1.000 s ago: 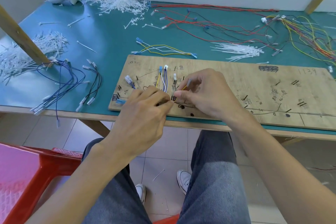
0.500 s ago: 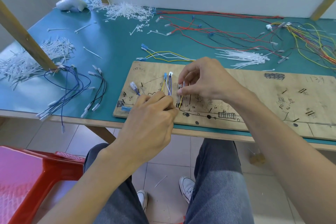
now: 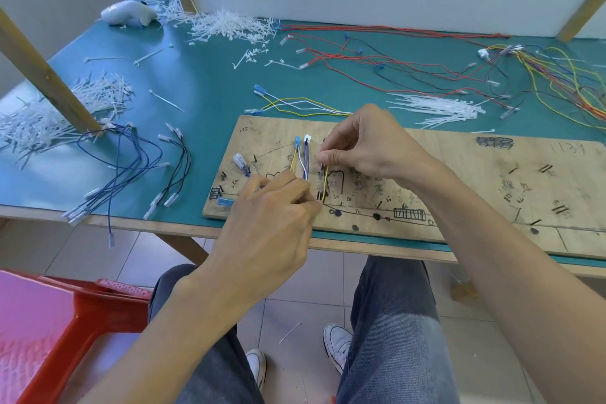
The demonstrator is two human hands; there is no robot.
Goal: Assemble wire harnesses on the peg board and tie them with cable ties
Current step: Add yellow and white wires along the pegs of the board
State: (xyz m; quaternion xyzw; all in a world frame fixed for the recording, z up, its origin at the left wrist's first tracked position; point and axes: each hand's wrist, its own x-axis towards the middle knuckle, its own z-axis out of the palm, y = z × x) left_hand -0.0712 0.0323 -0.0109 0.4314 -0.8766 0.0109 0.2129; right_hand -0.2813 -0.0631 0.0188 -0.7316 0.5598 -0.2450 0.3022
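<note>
Now: peg board (image 3: 426, 174) lies flat along the near edge of the table (image 3: 203, 98), toward its right side. Both hands work at the board's left end.

Right hand (image 3: 370, 144): thumb and forefinger pinch the upper end of a yellow wire (image 3: 326, 184); the other fingers are curled above. The wire runs straight down from the pinch toward the board's near edge, ending at black pegs just beside the left fingertips.

Left hand (image 3: 272, 216): fingers curled, tips pressed together over the lower ends of the harness wires (image 3: 303, 164). These yellow, white and purple strands stand side by side just left of the yellow wire, topped by a blue connector (image 3: 297, 141) and a white connector (image 3: 307, 138).

Bundle of white cable ties (image 3: 439, 106) lies just past the board's far edge. Loose ties (image 3: 229, 24) are heaped at the table's far edge, red wires (image 3: 377, 56) to their right. Blue wires (image 3: 131, 161) hang over the near left edge.
</note>
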